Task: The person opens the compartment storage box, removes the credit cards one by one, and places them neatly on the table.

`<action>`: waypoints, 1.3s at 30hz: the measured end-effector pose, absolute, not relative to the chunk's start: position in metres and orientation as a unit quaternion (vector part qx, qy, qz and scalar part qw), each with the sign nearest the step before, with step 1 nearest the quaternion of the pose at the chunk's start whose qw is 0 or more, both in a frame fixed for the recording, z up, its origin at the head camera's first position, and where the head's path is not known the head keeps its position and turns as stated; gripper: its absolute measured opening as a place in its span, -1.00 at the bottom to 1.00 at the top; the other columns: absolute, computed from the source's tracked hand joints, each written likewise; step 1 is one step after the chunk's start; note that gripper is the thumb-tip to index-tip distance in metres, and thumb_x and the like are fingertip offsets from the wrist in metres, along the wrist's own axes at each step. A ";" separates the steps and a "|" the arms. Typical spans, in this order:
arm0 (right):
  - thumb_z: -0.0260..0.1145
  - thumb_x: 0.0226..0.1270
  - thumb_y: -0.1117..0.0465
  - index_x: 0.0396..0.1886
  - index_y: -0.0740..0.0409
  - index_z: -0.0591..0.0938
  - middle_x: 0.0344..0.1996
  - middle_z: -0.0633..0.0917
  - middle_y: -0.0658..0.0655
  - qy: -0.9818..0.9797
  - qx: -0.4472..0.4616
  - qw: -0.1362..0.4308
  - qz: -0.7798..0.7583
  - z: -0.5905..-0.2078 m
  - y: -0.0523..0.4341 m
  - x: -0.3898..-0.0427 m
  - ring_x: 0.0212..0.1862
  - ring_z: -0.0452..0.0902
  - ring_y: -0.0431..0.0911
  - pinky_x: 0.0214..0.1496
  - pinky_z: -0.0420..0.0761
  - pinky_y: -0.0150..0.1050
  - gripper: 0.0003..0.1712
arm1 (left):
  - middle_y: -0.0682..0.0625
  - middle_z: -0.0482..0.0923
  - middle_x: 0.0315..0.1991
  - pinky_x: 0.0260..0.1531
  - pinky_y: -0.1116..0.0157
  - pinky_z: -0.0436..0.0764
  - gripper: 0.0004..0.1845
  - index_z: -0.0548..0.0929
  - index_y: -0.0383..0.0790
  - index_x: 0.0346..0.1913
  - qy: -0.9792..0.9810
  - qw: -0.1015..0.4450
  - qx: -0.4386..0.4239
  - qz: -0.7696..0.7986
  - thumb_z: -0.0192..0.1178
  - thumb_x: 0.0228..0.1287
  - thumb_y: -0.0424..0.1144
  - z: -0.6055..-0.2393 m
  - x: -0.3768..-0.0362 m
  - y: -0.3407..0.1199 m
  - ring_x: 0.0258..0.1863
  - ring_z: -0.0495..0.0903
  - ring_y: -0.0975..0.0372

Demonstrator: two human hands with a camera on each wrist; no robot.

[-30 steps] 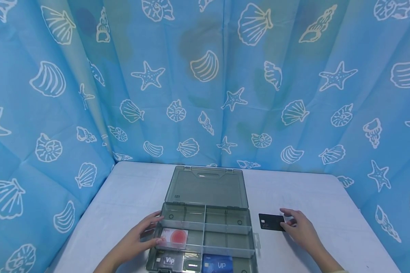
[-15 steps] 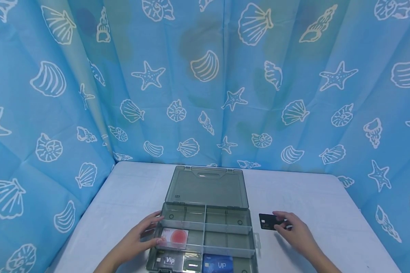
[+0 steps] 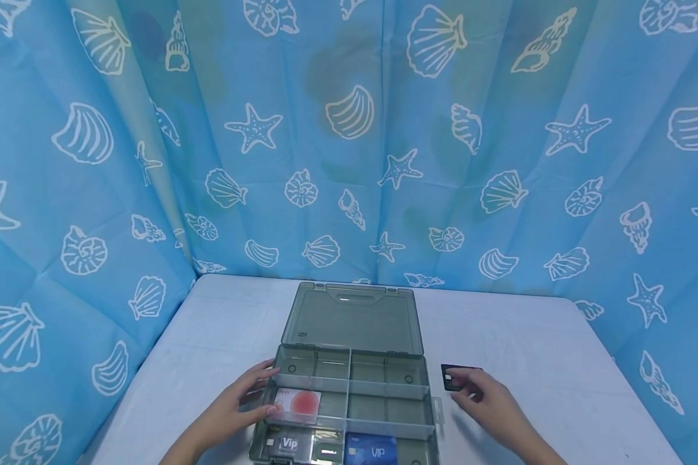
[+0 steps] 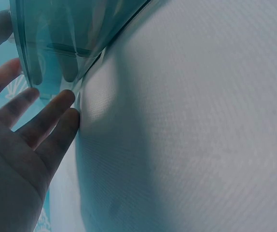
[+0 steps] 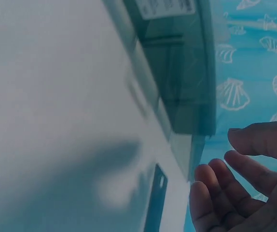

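A dark translucent compartment box [image 3: 349, 385] lies with its lid laid back on the white table. My left hand [image 3: 235, 407] rests against its left wall; the left wrist view shows loosely spread fingers [image 4: 56, 116] beside the wall. Right of the box, a black card [image 3: 446, 383] lies flat, partly hidden by my right hand [image 3: 491, 407]. The right wrist view shows loosely bent fingers with nothing between them, apart from the card [image 5: 155, 198]. Inside the box lie a pink-and-white card [image 3: 298, 405], a grey "Vip" card [image 3: 287, 444] and a blue "VIP" card [image 3: 371, 449].
Thin clear dividers [image 3: 348, 397] split the box into several compartments. A small latch [image 3: 438, 410] sticks out at the box's right side. The table [image 3: 535, 336] is backed by a blue curtain [image 3: 302, 161] with white shell prints.
My right hand has slid left over the black card, which now shows only its left end and top edge. The card, the box and my left hand stay put.
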State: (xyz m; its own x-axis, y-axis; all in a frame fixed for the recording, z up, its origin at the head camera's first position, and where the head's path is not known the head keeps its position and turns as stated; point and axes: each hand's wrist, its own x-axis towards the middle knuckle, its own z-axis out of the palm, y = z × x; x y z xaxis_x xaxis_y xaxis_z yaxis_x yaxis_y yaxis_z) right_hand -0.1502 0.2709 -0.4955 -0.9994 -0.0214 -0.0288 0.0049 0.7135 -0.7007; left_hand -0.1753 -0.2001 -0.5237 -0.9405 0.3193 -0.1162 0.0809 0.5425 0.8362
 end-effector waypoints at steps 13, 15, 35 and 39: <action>0.43 0.35 0.19 0.17 0.17 0.65 -0.15 0.70 -0.01 0.905 -0.044 0.071 -0.417 -0.477 0.251 -0.136 -0.23 0.56 -0.20 -0.20 0.66 -0.40 -0.58 | -0.22 0.15 0.56 0.31 -0.25 0.42 -0.26 0.45 -0.02 0.45 0.871 0.129 0.109 0.461 0.43 0.25 0.06 -0.523 -0.175 -0.200 0.40 0.35 -0.27; 0.43 0.36 0.15 0.18 0.18 0.65 -0.12 0.71 -0.01 0.901 -0.051 0.080 -0.423 -0.474 0.250 -0.134 -0.23 0.56 -0.20 -0.20 0.66 -0.41 -0.56 | -0.21 0.15 0.56 0.30 -0.26 0.42 -0.26 0.45 -0.01 0.45 0.871 0.130 0.107 0.461 0.43 0.24 0.06 -0.522 -0.175 -0.199 0.40 0.35 -0.27; 0.31 0.47 0.18 0.24 0.34 0.58 -0.10 0.70 0.14 0.841 -0.142 0.189 -0.486 -0.465 0.234 -0.122 -0.18 0.57 -0.15 -0.12 0.64 -0.42 -0.55 | -0.20 0.16 0.56 0.31 -0.26 0.40 -0.25 0.44 0.01 0.46 0.879 0.124 0.103 0.449 0.43 0.24 0.08 -0.522 -0.174 -0.198 0.41 0.34 -0.25; 0.31 0.48 0.19 0.25 0.37 0.56 -0.05 0.70 0.17 0.818 -0.147 0.234 -0.505 -0.464 0.232 -0.120 -0.12 0.60 -0.04 -0.06 0.72 -0.28 -0.54 | -0.20 0.16 0.56 0.32 -0.27 0.39 -0.25 0.44 0.00 0.46 0.878 0.124 0.104 0.450 0.42 0.25 0.08 -0.522 -0.174 -0.198 0.41 0.34 -0.25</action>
State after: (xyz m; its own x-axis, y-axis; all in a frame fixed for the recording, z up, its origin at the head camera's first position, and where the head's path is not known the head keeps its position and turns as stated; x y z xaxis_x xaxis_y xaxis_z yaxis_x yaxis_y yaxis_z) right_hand -0.1199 0.2317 -0.4641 -0.8477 -0.4763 -0.2334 -0.0044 0.4463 -0.8949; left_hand -0.1744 -0.1979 -0.5224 -0.9475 0.2949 -0.1238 0.0717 0.5732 0.8163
